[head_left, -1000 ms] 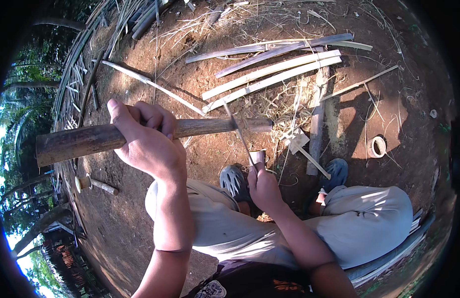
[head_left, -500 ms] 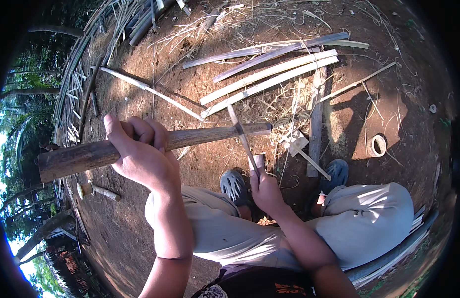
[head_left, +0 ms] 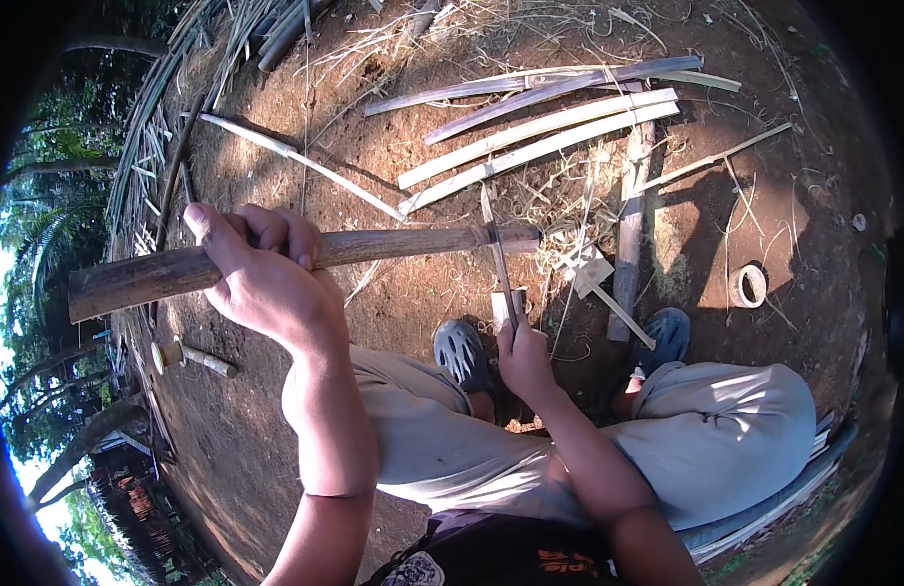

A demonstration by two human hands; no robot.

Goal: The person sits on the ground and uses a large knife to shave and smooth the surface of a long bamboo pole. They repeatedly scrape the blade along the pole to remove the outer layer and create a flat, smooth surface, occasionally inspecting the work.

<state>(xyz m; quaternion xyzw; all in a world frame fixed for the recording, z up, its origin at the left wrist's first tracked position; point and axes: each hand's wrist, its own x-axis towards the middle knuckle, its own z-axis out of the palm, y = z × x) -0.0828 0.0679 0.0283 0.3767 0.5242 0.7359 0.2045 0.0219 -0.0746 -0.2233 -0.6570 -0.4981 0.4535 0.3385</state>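
A brown length of split bamboo (head_left: pixel 403 246) lies crosswise before me, its broad end at the left and its narrow end at the right. My left hand (head_left: pixel 271 269) is closed around it, left of its middle. My right hand (head_left: pixel 525 359) grips a knife (head_left: pixel 499 259), whose narrow blade points away from me and crosses the bamboo near its right end. Fingers hide the knife's handle. Just beside the right hand shows the pale top of a short piece (head_left: pixel 506 306); I cannot tell what it is.
Beyond the hands lie several split bamboo strips (head_left: pixel 540 137) and a long plank (head_left: pixel 628 244) amid shavings. A bamboo ring (head_left: pixel 748 286) rests at the right, a wooden mallet-like piece (head_left: pixel 208 360) at the left. My shoes (head_left: pixel 462 355) stand close below the knife.
The knife has slid a little along the bamboo toward its right end, and its blade stands slightly more upright. The bamboo has tilted slightly. Both hands keep their hold.
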